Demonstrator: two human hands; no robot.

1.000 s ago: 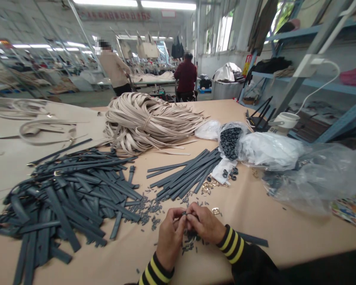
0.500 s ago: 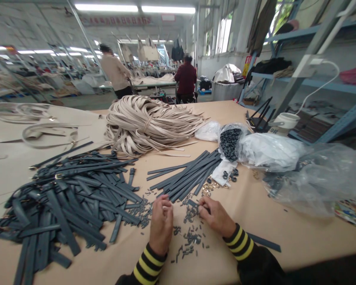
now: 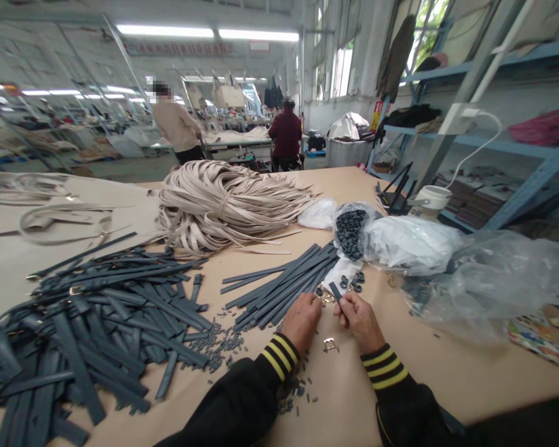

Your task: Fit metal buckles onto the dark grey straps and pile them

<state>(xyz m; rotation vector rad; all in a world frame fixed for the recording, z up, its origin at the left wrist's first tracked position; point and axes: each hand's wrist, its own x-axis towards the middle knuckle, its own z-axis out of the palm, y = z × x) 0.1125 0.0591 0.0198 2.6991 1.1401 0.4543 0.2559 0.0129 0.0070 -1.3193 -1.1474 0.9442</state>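
My right hand (image 3: 362, 323) pinches a dark blue-grey strap (image 3: 335, 290) close to its end, which sticks up past the fingers. The strap's other part is hidden by my hand and sleeve. My left hand (image 3: 302, 323) is curled beside a small heap of gold buckles (image 3: 327, 298); its fingertips are partly hidden, so what they hold cannot be made out. One loose gold buckle (image 3: 329, 344) lies on the table between my wrists. Past my left hand, a fan of flat dark straps (image 3: 279, 288) rests on the table, with small dark bits (image 3: 223, 341) scattered to the left.
Finished-looking dark straps with buckles (image 3: 107, 323) form a large pile on the left. Behind is a bundle of beige straps (image 3: 228, 205). A plastic bag of dark loops (image 3: 353, 233) lies right of centre, near more clear plastic (image 3: 489, 279). Two people stand beyond the table.
Both hands have moved; my left hand has gone right and forward to the buckles. My right hand has lifted the strap end up. A loose buckle now shows between the wrists.
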